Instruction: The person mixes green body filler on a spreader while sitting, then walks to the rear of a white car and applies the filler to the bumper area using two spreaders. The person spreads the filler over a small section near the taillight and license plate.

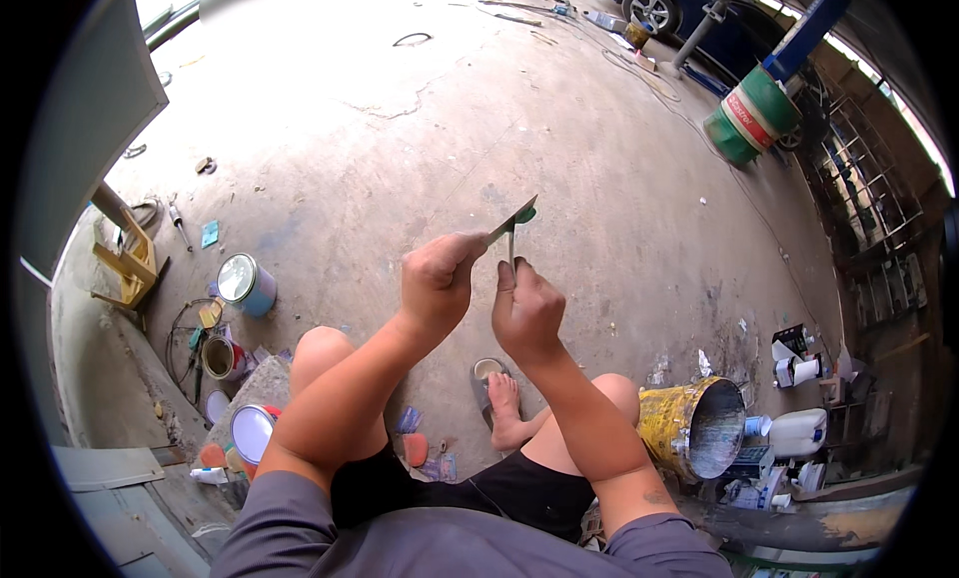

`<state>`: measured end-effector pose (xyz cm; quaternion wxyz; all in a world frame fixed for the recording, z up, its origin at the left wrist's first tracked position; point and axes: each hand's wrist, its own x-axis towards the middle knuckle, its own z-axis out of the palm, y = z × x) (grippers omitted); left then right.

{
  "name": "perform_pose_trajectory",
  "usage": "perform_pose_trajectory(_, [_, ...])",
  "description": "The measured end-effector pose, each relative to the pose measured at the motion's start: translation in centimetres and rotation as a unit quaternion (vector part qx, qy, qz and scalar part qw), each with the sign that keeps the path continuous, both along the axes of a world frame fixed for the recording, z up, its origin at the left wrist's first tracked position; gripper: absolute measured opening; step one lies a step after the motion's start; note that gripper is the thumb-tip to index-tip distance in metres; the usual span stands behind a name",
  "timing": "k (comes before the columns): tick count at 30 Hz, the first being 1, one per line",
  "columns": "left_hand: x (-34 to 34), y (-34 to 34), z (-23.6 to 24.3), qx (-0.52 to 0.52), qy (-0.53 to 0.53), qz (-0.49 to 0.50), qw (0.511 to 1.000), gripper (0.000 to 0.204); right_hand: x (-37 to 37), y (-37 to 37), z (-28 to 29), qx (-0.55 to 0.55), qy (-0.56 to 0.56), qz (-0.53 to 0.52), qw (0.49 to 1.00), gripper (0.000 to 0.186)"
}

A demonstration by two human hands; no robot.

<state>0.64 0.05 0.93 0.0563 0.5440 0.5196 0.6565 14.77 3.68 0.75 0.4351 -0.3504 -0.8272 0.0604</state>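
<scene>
My left hand (436, 271), closed, grips a flat, thin spreader (497, 229) angled up to the right above the middle of the picture. My right hand (531, 304), a little lower, is closed around an upright pale scraper (510, 245) whose top meets that spreader. A dab of green paste (524, 215) shows where the two tools touch; I cannot tell which tool carries it. My thumbs and fingers hide the lower ends of both tools.
Paint tins (246, 283) and a yellow stand (128, 253) sit left. A dirty yellow bucket (667, 426) and white jug (799, 436) lie right of my bent knees. Farther off are a green drum (751, 116), a blue car (689, 18) and cables (639, 73).
</scene>
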Motion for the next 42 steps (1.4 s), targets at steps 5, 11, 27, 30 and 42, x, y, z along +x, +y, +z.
perform_pose_trajectory(5, [-1.4, 0.2, -0.3, 0.017, -0.108, 0.013, 0.994, 0.014, -0.2, -0.4, -0.4, -0.012, 0.014, -0.001, 1.000, 0.016])
perform_pose_trajectory(11, [-0.2, 0.0, -0.4, 0.000, -0.049, -0.018, 0.999, 0.014, 0.4, 0.6, 0.2, 0.013, 0.040, 0.001, 0.999, 0.017])
perform_pose_trajectory(27, [-1.3, 0.3, -0.9, 0.014, -0.102, -0.013, 0.995, 0.014, 0.2, -0.5, 0.3, -0.052, -0.003, 0.040, 0.998, 0.015])
perform_pose_trajectory(30, [-1.4, 0.1, -0.5, 0.018, -0.169, 0.024, 0.985, 0.008, 0.6, 0.2, -0.1, -0.054, 0.044, 0.024, 0.997, 0.019])
perform_pose_trajectory(42, [-2.4, 0.3, 0.0, -0.119, -0.423, -0.161, 0.884, 0.016, 2.6, 2.2, 0.2, -0.195, 0.129, 0.069, 0.970, 0.037])
